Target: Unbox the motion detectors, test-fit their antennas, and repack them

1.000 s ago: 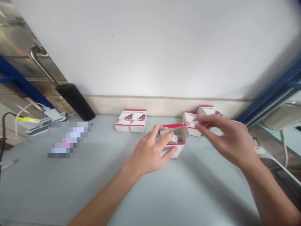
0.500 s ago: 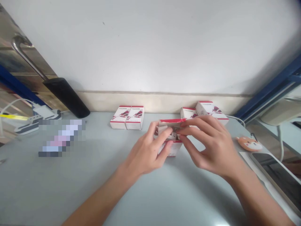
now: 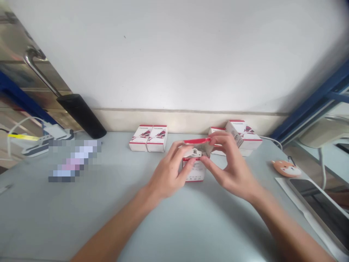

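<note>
An open white carton with red edges (image 3: 195, 171) stands on the pale table (image 3: 81, 222) in front of me. My left hand (image 3: 169, 171) grips its near side, fingers reaching toward a small white item (image 3: 192, 153) in its mouth. My right hand (image 3: 227, 163) pinches the red-edged flap (image 3: 196, 141) from the right. Much of the carton is hidden behind my fingers. Close behind stand a pair of white boxes (image 3: 148, 138) to the left and more white boxes (image 3: 242, 135) to the right.
A black cylinder (image 3: 81, 116) lies by the wall at the left, near a power strip (image 3: 38, 145) with cables. A pixelated object (image 3: 73, 160) sits on the table. A fox-faced trinket (image 3: 286, 168) and a dark-screened tablet (image 3: 319, 207) lie at the right.
My right hand has moved left from beside the carton and closed on its flap. The left hand stays on the carton. The camera view has shifted slightly.
</note>
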`<state>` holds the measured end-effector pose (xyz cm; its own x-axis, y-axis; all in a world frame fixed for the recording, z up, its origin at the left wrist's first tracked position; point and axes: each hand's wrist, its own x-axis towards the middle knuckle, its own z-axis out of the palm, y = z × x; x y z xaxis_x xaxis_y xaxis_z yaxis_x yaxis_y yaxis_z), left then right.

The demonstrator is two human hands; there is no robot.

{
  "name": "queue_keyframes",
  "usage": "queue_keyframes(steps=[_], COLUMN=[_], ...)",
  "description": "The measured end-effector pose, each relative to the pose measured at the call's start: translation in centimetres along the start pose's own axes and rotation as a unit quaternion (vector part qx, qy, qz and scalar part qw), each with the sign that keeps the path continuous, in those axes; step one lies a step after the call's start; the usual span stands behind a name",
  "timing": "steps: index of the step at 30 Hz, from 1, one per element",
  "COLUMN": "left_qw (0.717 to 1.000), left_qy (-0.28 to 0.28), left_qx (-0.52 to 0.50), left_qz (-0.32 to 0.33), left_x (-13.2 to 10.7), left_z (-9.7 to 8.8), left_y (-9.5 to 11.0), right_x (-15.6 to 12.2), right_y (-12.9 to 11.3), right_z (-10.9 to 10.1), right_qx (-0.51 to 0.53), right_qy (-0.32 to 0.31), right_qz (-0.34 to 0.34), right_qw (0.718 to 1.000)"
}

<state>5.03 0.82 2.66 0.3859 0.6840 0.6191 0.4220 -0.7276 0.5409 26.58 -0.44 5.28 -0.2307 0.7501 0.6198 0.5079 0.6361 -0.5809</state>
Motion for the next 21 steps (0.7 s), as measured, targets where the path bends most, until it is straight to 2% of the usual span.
queue_keyframes(steps=[6,12,17,21], left_qw=[1.000,0.999,1.000,0.999], left_qy=[0.001,0.014,-0.002,0.022], left_qx=[-0.002,-0.018,-0.028,-0.021], left_qz=[-0.018,-0.025,-0.014,0.040], left_x=[-0.1,-0.4,-0.6,-0.7], left_z=[0.0,0.3,0.5,0.6], left_y=[-0.4,-0.4,-0.3,-0.6], right_x=[0.2,0.0,-0.1,-0.2], right_y=[1.0,1.3,1.3,0.9], right_z=[0.4,0.1,0.5,0.7], right_qx=[0.102,0.188,0.195,0.188], right_qy=[0.020,0.013,-0.025,0.024], right_qz=[0.032,0.099,0.095,0.065], right_qw=[0.994,0.977,0.976,0.980])
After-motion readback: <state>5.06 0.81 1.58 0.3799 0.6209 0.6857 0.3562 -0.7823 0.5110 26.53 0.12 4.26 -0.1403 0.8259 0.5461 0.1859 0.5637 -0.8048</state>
